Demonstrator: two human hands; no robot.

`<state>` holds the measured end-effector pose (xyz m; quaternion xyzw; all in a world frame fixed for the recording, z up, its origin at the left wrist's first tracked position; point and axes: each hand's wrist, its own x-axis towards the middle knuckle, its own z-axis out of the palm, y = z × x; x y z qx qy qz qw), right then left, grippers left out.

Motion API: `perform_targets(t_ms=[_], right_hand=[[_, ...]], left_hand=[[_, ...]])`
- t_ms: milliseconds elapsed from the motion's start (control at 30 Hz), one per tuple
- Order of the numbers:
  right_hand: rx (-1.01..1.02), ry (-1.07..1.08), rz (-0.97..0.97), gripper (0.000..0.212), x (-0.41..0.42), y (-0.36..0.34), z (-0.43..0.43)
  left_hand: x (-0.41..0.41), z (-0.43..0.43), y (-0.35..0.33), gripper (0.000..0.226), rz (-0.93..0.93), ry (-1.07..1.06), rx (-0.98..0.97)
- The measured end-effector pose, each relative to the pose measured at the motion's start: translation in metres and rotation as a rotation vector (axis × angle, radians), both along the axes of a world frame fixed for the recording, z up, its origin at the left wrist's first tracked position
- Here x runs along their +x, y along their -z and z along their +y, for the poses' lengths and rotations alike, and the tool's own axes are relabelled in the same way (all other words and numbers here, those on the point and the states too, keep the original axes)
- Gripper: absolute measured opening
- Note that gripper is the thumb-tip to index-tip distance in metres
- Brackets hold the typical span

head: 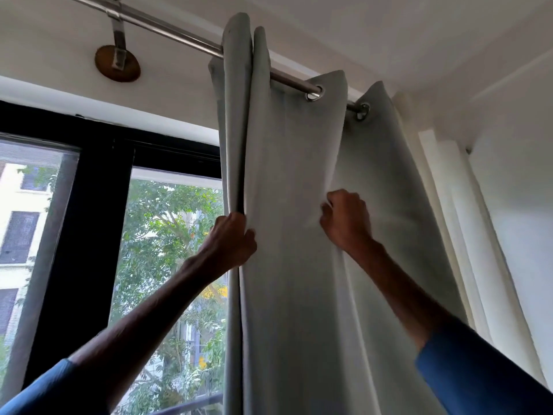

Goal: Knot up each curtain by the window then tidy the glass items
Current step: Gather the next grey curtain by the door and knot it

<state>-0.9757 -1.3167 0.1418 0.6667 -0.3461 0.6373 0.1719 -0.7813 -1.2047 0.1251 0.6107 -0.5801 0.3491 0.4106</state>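
A pale grey-green curtain [287, 163] hangs by metal eyelets from a steel rod [167, 28] in front of the window. My left hand [230, 244] is raised and grips the curtain's left edge, with the fingers wrapped round the folded fabric. My right hand [344, 220] is also up, pinching a fold further right in the same curtain. Both arms reach upward in blue sleeves. No glass items are in view.
A black-framed window [89, 181] fills the left, with trees and a building outside. A round wooden bracket [117, 63] holds the rod to the wall. A white sheer curtain [454, 205] hangs to the right, beside a white wall.
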Motion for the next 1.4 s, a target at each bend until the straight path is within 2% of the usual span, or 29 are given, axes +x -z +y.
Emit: perform_targets(t_ms=[100, 200, 267, 300, 400, 500, 567, 667, 767, 933, 1067, 1133, 1167, 1200, 1267, 1400], right_hand=[[-0.091, -0.016, 0.098, 0.011, 0.035, -0.01, 0.036], [-0.313, -0.109, 0.18, 0.004, 0.07, -0.004, 0.076], [-0.407, -0.165, 0.176, 0.022, 0.078, 0.001, 0.092], [-0.402, -0.175, 0.179, 0.025, 0.078, 0.004, 0.093], [-0.335, -0.216, 0.216, 0.012, 0.073, 0.02, 0.08], [-0.238, -0.253, 0.266, 0.028, 0.072, 0.05, 0.066], [-0.191, -0.293, 0.272, 0.029, 0.067, 0.069, 0.058], [-0.195, -0.349, 0.275, 0.028, 0.056, 0.101, 0.051], [-0.157, -0.37, 0.271, 0.031, 0.05, 0.137, 0.047], [-0.024, -0.414, 0.214, 0.031, 0.047, 0.194, 0.045], [0.068, -0.296, 0.23, 0.031, 0.04, 0.223, 0.046], [0.031, -0.094, 0.174, 0.017, 0.029, 0.229, 0.046], [0.007, -0.014, 0.118, 0.022, 0.024, 0.231, 0.047], [0.009, 0.017, 0.084, 0.036, 0.022, 0.234, 0.048], [0.001, -0.007, 0.073, 0.051, 0.025, 0.242, 0.053], [-0.049, -0.075, 0.169, 0.048, 0.046, 0.259, 0.07]], left_hand=[[0.001, 0.004, 0.001, 0.025, -0.027, -0.014, 0.001], [0.006, 0.003, -0.003, 0.018, -0.042, -0.011, 0.037], [0.009, 0.004, -0.002, 0.011, -0.072, -0.007, 0.06], [0.008, 0.005, 0.0, 0.009, -0.074, -0.003, 0.053], [0.004, 0.009, 0.008, 0.012, -0.045, 0.022, 0.016], [0.004, 0.008, 0.018, 0.02, -0.037, 0.052, 0.038], [0.004, 0.007, 0.03, 0.021, -0.042, 0.078, 0.053], [0.0, 0.006, 0.062, 0.025, -0.057, 0.122, 0.065], [0.0, 0.003, 0.103, 0.042, -0.038, 0.137, 0.076], [-0.004, -0.001, 0.156, 0.038, -0.008, 0.165, 0.179], [-0.008, 0.007, 0.169, 0.032, -0.026, 0.178, 0.156], [-0.006, 0.011, 0.169, 0.028, -0.03, 0.181, 0.151], [-0.005, 0.013, 0.17, 0.029, -0.034, 0.18, 0.15], [-0.003, 0.014, 0.169, 0.03, -0.04, 0.181, 0.147], [-0.005, 0.018, 0.17, 0.032, -0.042, 0.196, 0.144], [-0.017, 0.013, 0.171, 0.033, -0.007, 0.241, 0.23]])
